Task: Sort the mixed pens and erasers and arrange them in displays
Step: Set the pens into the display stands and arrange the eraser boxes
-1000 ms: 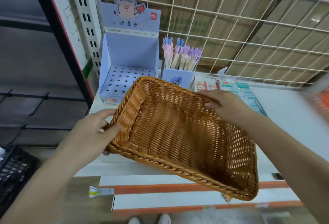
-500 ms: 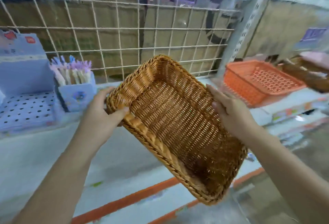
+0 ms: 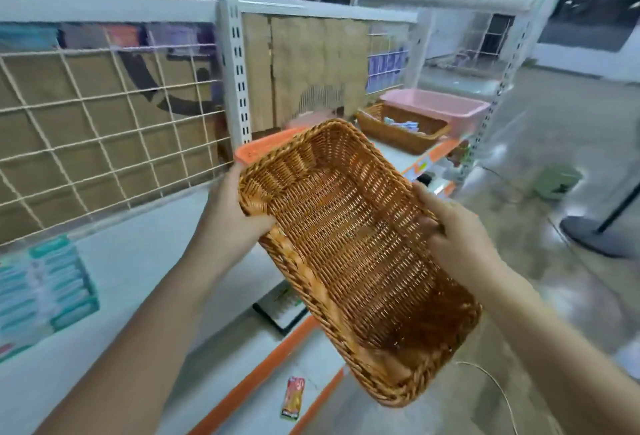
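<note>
Left hand (image 3: 235, 223) grips far-left rim of wicker basket (image 3: 346, 244); right hand (image 3: 457, 237) clamps right rim. Basket empty, tilted, held in air off shelf (image 3: 138, 261) front edge. Likely step: stowing empty basket. Next: level it, find free spot near orange basket (image 3: 256, 152). Pens unseen.

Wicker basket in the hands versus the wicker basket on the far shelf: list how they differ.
The held basket is tilted in the air, its rims gripped by the left hand and right hand; the shelf basket sits flat. The held basket is empty; the shelf basket holds pale items, too blurred to name. The held basket looks lighter, the shelf basket darker brown. Both are rectangular and woven.
</note>
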